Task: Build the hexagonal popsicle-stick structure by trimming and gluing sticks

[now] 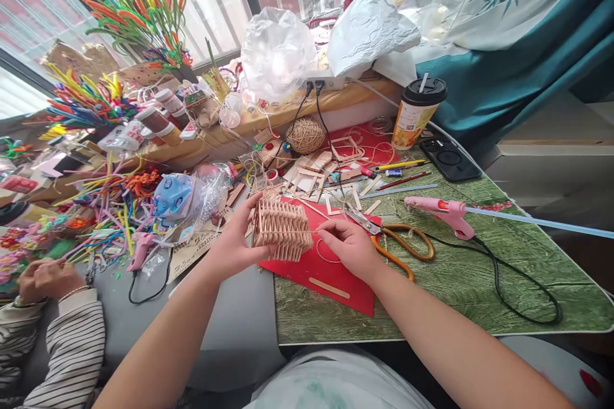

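Observation:
My left hand (235,239) grips a small lantern-shaped piece built from wooden craft sticks (282,229), held just above a red sheet (336,278). My right hand (349,244) sits at the piece's right side, fingers pinched on a thin twine strand (330,260) that loops down onto the red sheet. A loose wooden stick (329,288) lies on that sheet near my right wrist.
Orange-handled scissors (398,244) and a pink glue gun (444,212) with a black cord lie right of my hands on the green mat (455,281). A twine ball (306,135), cup (416,114) and phone (449,158) stand behind. Pipe cleaners (115,204) clutter the left, where another person's hands (45,278) work.

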`<state>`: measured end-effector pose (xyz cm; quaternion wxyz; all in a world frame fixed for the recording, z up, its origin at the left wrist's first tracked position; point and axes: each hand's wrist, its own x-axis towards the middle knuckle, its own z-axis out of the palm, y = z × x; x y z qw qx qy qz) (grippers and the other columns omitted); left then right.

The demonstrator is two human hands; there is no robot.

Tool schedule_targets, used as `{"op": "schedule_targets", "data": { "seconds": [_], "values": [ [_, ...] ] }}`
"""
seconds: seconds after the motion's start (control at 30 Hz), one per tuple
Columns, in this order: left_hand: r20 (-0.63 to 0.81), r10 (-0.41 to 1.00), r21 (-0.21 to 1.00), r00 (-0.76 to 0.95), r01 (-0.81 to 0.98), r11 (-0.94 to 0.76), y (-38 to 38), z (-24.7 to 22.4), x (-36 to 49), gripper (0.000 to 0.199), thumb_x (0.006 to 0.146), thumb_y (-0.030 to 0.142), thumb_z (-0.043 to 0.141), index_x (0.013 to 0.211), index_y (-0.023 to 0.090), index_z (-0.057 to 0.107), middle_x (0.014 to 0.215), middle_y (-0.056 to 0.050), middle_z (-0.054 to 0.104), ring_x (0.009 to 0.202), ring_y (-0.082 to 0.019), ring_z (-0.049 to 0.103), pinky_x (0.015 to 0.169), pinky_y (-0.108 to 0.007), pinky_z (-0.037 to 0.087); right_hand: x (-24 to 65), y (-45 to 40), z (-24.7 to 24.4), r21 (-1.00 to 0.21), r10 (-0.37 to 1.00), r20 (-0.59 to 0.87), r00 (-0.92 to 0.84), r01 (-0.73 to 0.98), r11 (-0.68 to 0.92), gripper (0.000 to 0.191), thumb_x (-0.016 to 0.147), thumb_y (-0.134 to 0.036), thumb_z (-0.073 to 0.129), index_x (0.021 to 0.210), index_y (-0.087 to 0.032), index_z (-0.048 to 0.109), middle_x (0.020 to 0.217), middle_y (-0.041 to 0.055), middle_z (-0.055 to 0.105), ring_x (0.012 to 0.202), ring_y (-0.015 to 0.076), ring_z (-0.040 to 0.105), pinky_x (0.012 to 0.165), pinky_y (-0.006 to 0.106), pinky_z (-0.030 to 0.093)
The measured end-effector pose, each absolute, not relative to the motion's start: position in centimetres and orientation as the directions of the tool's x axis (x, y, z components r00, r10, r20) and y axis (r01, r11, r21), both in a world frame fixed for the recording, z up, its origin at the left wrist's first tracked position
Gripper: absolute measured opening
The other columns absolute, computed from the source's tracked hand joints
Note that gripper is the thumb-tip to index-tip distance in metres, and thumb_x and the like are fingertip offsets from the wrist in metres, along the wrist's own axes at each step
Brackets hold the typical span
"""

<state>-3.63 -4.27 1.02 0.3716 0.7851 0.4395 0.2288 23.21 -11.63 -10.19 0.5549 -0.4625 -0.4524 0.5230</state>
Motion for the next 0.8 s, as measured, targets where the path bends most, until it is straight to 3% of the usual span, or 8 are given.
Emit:
{"op": "schedule_targets", "data": {
  "seconds": [0.17, 0.4, 0.5, 0.67, 0.8],
  "values": [
    [-0.003, 0.890, 0.894, 0.456, 0.400, -0.203, -4.4, 0.0, -3.8, 0.104, 0.080, 0.037, 0.090, 0.168, 0.034, 0.033, 0.173, -0.015, 0.036, 0.155, -0.041, 0.045, 0.126, -0.059, 0.044, 23.2, -11.7, -10.0, -0.982, 0.996, 0.023, 0.085, -0.186, 0.039, 0.030, 0.092, -0.052, 0.077, 0.095, -0.022, 0.077, 0.090, 0.0050, 0.076, 0.083, 0.0200, 0.067, 0.077, 0.033, 0.056],
    [-0.005, 0.914, 0.943, 0.405, 0.305, -0.130, -4.3, -1.6, -4.0, 0.105, 0.078, 0.038, 0.092, 0.166, 0.032, 0.035, 0.172, -0.015, 0.037, 0.157, -0.040, 0.042, 0.127, -0.057, 0.043, 23.4, -11.6, -10.2, -0.985, 0.996, 0.011, 0.086, -0.170, 0.025, 0.028, 0.094, -0.051, 0.076, 0.096, -0.022, 0.077, 0.092, 0.0048, 0.077, 0.085, 0.0198, 0.068, 0.080, 0.033, 0.057],
    [-0.006, 0.921, 0.952, 0.390, 0.283, -0.114, -4.3, -2.4, -4.0, 0.105, 0.076, 0.041, 0.093, 0.165, 0.033, 0.036, 0.170, -0.014, 0.039, 0.158, -0.040, 0.041, 0.123, -0.053, 0.048, 23.4, -11.6, -10.3, -0.989, 0.996, 0.012, 0.085, -0.143, 0.024, 0.028, 0.094, -0.051, 0.076, 0.097, -0.022, 0.078, 0.096, 0.0053, 0.078, 0.088, 0.0205, 0.070, 0.082, 0.034, 0.057],
    [-0.039, 0.931, 0.978, 0.364, 0.206, -0.040, -4.3, -4.1, -3.5, 0.107, 0.072, 0.045, 0.094, 0.162, 0.032, 0.037, 0.164, -0.015, 0.047, 0.146, -0.039, 0.055, 0.111, -0.049, 0.058, 23.1, -11.5, -10.2, -0.989, 0.999, -0.011, 0.051, -0.146, -0.003, 0.031, 0.093, -0.053, 0.076, 0.095, -0.022, 0.077, 0.093, 0.0043, 0.077, 0.086, 0.0199, 0.070, 0.083, 0.034, 0.057],
    [-0.116, 0.938, 0.993, 0.327, 0.029, 0.112, -4.6, -5.9, -2.7, 0.103, 0.072, 0.041, 0.091, 0.160, 0.031, 0.040, 0.156, -0.014, 0.056, 0.129, -0.034, 0.068, 0.101, -0.043, 0.062, 22.9, -11.3, -10.3, -0.986, 0.999, -0.014, 0.034, -0.166, -0.008, 0.032, 0.092, -0.054, 0.076, 0.095, -0.022, 0.077, 0.095, 0.0044, 0.078, 0.089, 0.0201, 0.071, 0.087, 0.035, 0.057]
  ]
}}
